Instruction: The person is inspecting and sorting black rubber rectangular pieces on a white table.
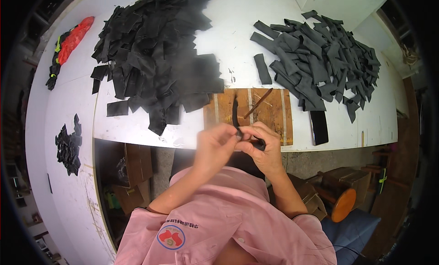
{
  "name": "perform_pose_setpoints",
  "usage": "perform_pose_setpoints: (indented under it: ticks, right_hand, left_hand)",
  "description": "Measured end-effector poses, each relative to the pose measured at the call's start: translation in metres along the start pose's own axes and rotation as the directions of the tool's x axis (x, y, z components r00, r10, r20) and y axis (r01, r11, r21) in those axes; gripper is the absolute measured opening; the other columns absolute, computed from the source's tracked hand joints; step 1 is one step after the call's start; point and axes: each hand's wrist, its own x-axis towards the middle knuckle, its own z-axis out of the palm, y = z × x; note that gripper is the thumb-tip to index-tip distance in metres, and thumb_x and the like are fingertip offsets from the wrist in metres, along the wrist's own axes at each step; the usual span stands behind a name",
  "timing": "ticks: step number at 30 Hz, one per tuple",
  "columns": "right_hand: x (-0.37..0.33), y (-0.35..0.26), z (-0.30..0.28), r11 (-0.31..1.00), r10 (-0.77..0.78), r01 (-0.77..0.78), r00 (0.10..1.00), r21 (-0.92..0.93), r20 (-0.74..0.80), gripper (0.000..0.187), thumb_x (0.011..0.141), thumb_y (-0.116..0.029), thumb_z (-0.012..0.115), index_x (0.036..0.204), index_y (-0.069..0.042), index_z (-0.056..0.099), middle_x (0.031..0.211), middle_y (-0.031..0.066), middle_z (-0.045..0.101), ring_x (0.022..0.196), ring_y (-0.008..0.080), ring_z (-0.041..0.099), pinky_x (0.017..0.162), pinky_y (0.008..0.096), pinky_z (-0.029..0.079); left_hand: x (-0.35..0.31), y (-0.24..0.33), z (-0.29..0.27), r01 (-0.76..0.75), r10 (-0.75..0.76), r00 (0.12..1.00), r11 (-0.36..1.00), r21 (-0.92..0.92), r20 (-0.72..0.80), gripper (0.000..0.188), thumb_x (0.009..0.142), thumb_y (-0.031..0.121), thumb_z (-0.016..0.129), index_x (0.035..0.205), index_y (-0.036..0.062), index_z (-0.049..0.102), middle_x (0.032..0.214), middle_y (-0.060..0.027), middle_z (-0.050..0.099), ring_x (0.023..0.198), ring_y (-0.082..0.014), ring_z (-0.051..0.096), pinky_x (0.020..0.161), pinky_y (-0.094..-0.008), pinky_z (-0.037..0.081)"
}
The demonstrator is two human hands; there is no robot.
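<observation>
At the near edge of a white table [233, 40], the left hand [215, 145] and right hand [265, 148] pinch a narrow black fabric strip [235, 114] over a brown wooden board [270, 122], open tabletop separating black cloth heap [151, 59] from grey cloth heap [315, 59]

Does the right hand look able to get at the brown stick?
Probably yes: the brown stick lies uncovered on the wooden board, just beyond the right hand, though that hand would likely need to release the black strip first.
</observation>
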Motion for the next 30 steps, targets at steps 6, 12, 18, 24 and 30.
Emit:
perform_pose_setpoints:
  ticks: [6, 12, 18, 24, 30]
  right_hand:
    - [0.006, 0.003, 0.014, 0.929, -0.155, 0.119, 0.985, -0.351, -0.077, 0.014, 0.065, 0.001, 0.064, 0.077, 0.0, 0.057, 0.07, 0.0114, 0.053, 0.061, 0.025, 0.054, 0.053, 0.0316, 0.042]
    - [0.009, 0.023, 0.003, 0.954, 0.148, -0.139, 0.989, 0.264, -0.015, 0.011, 0.064, 0.002, 0.065, 0.073, 0.002, 0.058, 0.071, 0.003, 0.053, 0.066, 0.01, 0.049, 0.059, 0.0214, 0.038]
    - [0.004, 0.019, 0.002, 0.563, 0.478, -0.486, 0.851, 0.668, 0.215, 0.009, 0.072, -0.01, 0.063, 0.074, -0.001, 0.06, 0.072, -0.0008, 0.053, 0.065, 0.007, 0.047, 0.06, 0.0197, 0.036]
    - [0.008, 0.023, 0.004, 0.671, 0.417, -0.46, 0.883, 0.582, 0.217, 0.016, 0.081, -0.021, 0.057, 0.076, -0.006, 0.054, 0.069, -0.006, 0.047, 0.063, 0.0031, 0.04, 0.057, 0.0178, 0.033]
    - [0.002, 0.024, -0.004, 0.646, 0.394, -0.404, 0.903, 0.648, 0.171, 0.017, 0.081, -0.018, 0.056, 0.071, -0.006, 0.05, 0.079, -0.0019, 0.05, 0.071, 0.0049, 0.042, 0.066, 0.0173, 0.032]
  left_hand:
    - [-0.001, -0.006, 0.011, -0.23, 0.325, 0.927, 0.888, 0.398, -0.189, 0.004, 0.075, -0.004, 0.055, 0.078, -0.0013, 0.055, 0.062, 0.002, 0.055, 0.049, -0.0012, 0.045, 0.043, -0.016, 0.036]
    - [0.018, 0.02, -0.013, 0.358, -0.332, 0.93, 0.737, -0.574, 0.155, 0.017, 0.07, -0.009, 0.055, 0.085, 0.0, 0.052, 0.069, -0.0007, 0.056, 0.055, -0.0014, 0.047, 0.048, -0.0138, 0.037]
    - [0.019, -0.005, 0.004, -0.006, -0.003, 0.994, 0.997, -0.08, -0.113, 0.017, 0.068, -0.009, 0.052, 0.083, -0.0002, 0.053, 0.067, -0.0012, 0.054, 0.049, -0.0022, 0.045, 0.044, -0.015, 0.035]
    - [0.019, -0.006, 0.013, -0.127, 0.152, 0.971, 0.982, 0.141, -0.185, 0.015, 0.072, -0.007, 0.049, 0.086, -0.0016, 0.052, 0.074, -0.0052, 0.057, 0.051, -0.002, 0.047, 0.045, -0.0154, 0.037]
    - [0.014, 0.017, -0.006, 0.584, -0.251, 0.812, 0.327, -0.743, 0.528, 0.031, 0.073, -0.012, 0.041, 0.102, -0.0041, 0.045, 0.076, -0.0094, 0.056, 0.031, -0.0018, 0.03, 0.029, -0.0168, 0.023]
